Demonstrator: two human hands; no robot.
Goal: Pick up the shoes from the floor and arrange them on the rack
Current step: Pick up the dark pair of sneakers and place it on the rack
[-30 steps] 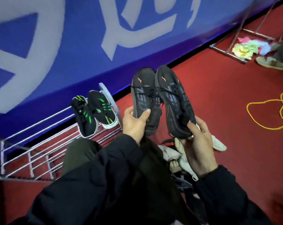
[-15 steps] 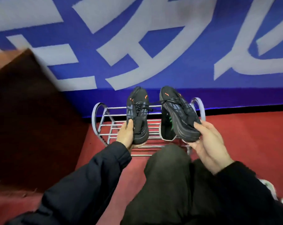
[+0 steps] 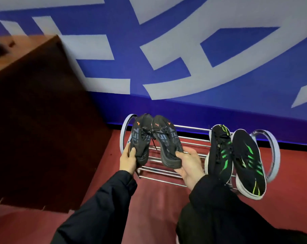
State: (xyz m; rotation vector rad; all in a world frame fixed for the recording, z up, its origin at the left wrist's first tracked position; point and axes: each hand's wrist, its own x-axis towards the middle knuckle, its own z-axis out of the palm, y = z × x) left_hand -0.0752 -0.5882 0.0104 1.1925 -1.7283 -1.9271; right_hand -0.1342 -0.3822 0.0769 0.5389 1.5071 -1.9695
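A low chrome wire shoe rack [image 3: 189,140] stands on the red floor against the blue wall. My left hand [image 3: 128,160] grips the heel of a black shoe with orange marks [image 3: 140,138]. My right hand [image 3: 189,164] holds the heel of its twin [image 3: 166,140]. Both shoes point toe-up over the rack's left end, side by side; whether they rest on the bars I cannot tell. A pair of black shoes with green stripes [image 3: 221,152] [image 3: 247,162] lies on the rack's right end.
A dark brown wooden cabinet [image 3: 40,124] stands close to the left of the rack. The blue wall with large white lettering [image 3: 184,67] rises right behind it. My dark-trousered knee [image 3: 219,217] sits low in front of the rack's right half.
Both hands have carried the black-orange pair leftward to the rack's left end and brought the two shoes close together. The view has swung, so the green-striped pair shows in full.
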